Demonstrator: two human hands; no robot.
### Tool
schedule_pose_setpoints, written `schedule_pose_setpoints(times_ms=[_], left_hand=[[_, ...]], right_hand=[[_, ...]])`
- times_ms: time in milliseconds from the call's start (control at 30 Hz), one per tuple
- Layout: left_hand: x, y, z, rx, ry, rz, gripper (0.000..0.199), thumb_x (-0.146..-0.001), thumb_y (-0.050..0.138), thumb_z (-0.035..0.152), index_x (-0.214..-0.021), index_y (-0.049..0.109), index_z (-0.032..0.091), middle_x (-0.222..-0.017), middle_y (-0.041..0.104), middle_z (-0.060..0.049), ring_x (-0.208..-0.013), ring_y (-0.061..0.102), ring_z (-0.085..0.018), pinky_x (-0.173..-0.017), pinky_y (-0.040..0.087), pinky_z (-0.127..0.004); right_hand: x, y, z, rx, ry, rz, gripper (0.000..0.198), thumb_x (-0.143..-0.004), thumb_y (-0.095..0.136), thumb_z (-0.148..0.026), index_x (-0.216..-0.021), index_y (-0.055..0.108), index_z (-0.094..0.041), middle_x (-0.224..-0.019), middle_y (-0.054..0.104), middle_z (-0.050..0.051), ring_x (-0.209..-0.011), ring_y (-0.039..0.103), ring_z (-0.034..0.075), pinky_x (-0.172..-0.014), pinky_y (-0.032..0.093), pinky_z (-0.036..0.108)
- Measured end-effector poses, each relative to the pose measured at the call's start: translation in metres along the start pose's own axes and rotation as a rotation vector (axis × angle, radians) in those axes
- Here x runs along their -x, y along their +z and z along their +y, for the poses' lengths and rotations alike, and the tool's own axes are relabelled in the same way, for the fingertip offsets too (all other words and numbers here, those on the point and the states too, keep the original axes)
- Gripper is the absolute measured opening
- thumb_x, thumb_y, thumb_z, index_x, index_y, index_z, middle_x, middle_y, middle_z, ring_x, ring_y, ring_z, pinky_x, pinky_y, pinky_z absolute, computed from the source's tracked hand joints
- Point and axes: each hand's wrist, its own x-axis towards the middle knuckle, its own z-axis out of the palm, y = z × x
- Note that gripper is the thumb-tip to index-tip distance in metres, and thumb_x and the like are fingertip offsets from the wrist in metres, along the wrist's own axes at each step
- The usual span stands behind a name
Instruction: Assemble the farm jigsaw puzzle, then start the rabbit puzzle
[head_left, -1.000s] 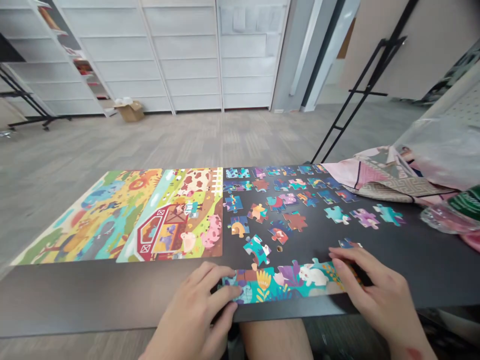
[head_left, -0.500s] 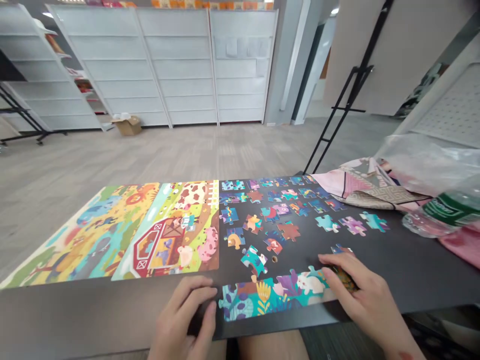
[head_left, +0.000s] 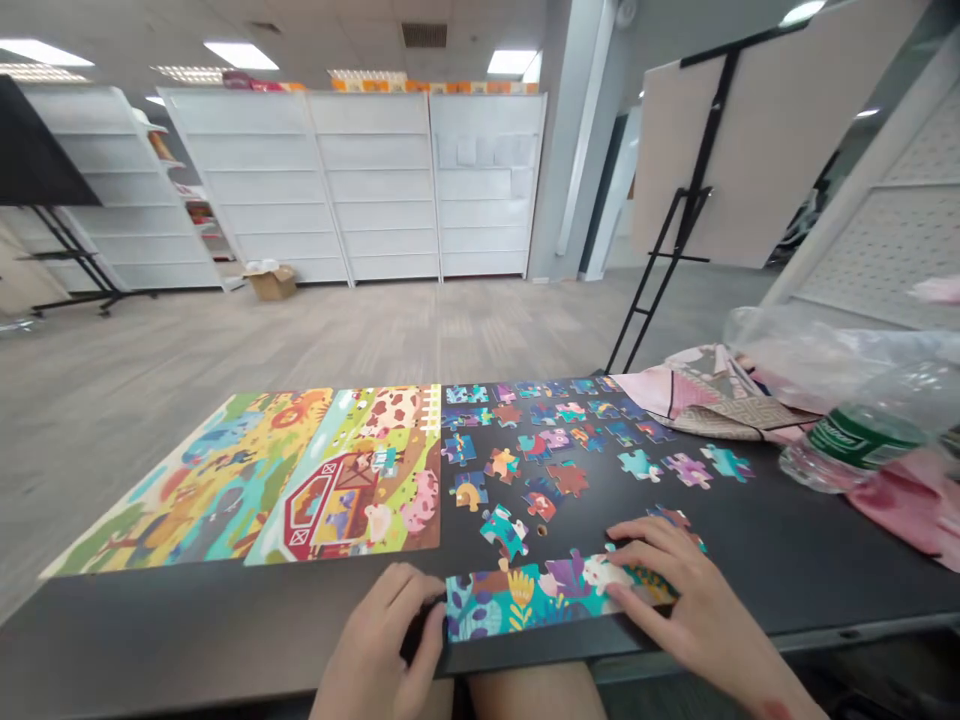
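Observation:
A strip of joined jigsaw pieces (head_left: 551,598) lies along the near table edge, showing leaves, a yellow plant and a white rabbit. My left hand (head_left: 386,640) is at its left end, half curled, thumb and forefinger apart and fingertips against the strip's edge. Across the right end spreads my right hand (head_left: 667,585), with fingertips on the strip around the rabbit and part of the strip covered. Just beyond this hand is a partly hidden dark puzzle piece (head_left: 673,516). A teal puzzle piece (head_left: 504,533) with a white figure lies above the strip's left half.
Several loose puzzle pieces (head_left: 568,478) spread over the black table (head_left: 757,560). Two finished picture boards, a farm scene (head_left: 360,490) and an animal scene (head_left: 195,490), lie left. On the right are a plastic bottle (head_left: 855,440) and a pink patterned cloth (head_left: 705,390).
My left hand has moved right, up to the strip's end. My right hand has shifted left and spread over the rabbit part. The camera view has tilted up.

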Motion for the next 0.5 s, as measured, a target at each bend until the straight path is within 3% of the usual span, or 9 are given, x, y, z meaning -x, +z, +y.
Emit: schedule_pose_setpoints(times_ms=[133, 233, 500], left_hand=[[0.001, 0.0043, -0.006, -0.005, 0.035, 0.036, 0.016, -0.104, 0.05, 0.027, -0.095, 0.062, 0.023, -0.083, 0.066, -0.003, -0.074, 0.067, -0.017, -0.067, 0.055, -0.023], [0.0017, 0.0043, -0.0053, 0.003, 0.044, 0.047, 0.019, -0.104, 0.048, 0.027, -0.093, 0.062, 0.023, -0.08, 0.065, -0.003, -0.072, 0.066, -0.017, -0.066, 0.053, -0.023], [0.0049, 0.0012, -0.0108, -0.03, 0.083, 0.038, 0.012, -0.102, 0.051, 0.021, -0.098, 0.061, 0.025, -0.077, 0.064, 0.0, -0.066, 0.065, -0.014, -0.064, 0.052, -0.021]], right_hand=[[-0.0011, 0.005, 0.0034, 0.006, 0.035, 0.124, 0.023, -0.094, 0.062, -0.042, -0.08, 0.072, -0.027, -0.105, 0.076, 0.006, -0.098, 0.073, 0.028, -0.104, 0.049, 0.054], [-0.0023, 0.0087, 0.0058, -0.017, 0.085, 0.19, 0.025, -0.096, 0.058, -0.042, -0.082, 0.072, -0.027, -0.099, 0.077, 0.005, -0.096, 0.073, 0.027, -0.104, 0.049, 0.052], [-0.0013, 0.009, 0.0039, -0.07, 0.197, 0.188, 0.022, -0.099, 0.055, -0.041, -0.097, 0.071, -0.027, -0.101, 0.077, 0.005, -0.097, 0.072, 0.026, -0.107, 0.047, 0.055]])
